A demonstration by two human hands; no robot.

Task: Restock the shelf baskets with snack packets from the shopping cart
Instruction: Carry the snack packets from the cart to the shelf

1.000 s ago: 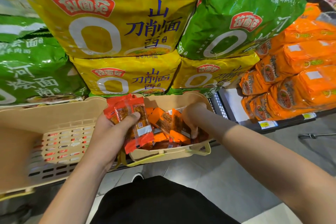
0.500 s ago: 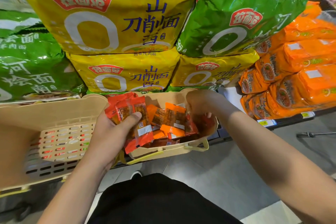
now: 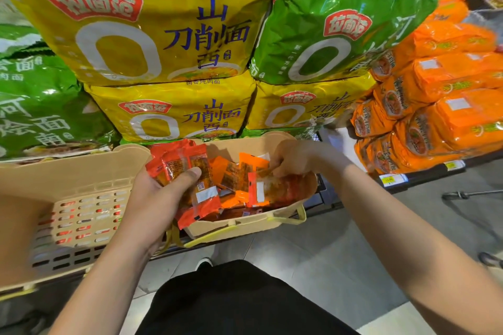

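Two bare hands work at a beige basket [image 3: 245, 228] on a low shelf. The left hand [image 3: 160, 193] grips a fanned bunch of red snack packets [image 3: 187, 171], thumb pressed across their fronts, and holds them over the basket's left rim. The right hand [image 3: 294, 158] reaches down into the basket from the right with curled fingers that pinch the top edge of an orange packet [image 3: 254, 164] among the loose orange and red packets [image 3: 275, 190] already lying inside. A yellow handle [image 3: 299, 216] hangs folded against the basket's front wall.

Just left of it sits a second beige basket [image 3: 68, 179] with a slotted wall; red and white shapes show through the slots, too blurred to identify. Behind both baskets, large yellow noodle bags [image 3: 168, 114] and green noodle bags [image 3: 340, 22] stand stacked, filling the upper view. To the right, orange noodle packs [image 3: 441, 106] are piled on a neighbouring shelf with small price tags [image 3: 392, 179] along its edge. Below, grey floor tiles [image 3: 313, 266] and the person's black clothing [image 3: 239, 299] show between the forearms. No shopping cart can be made out clearly.
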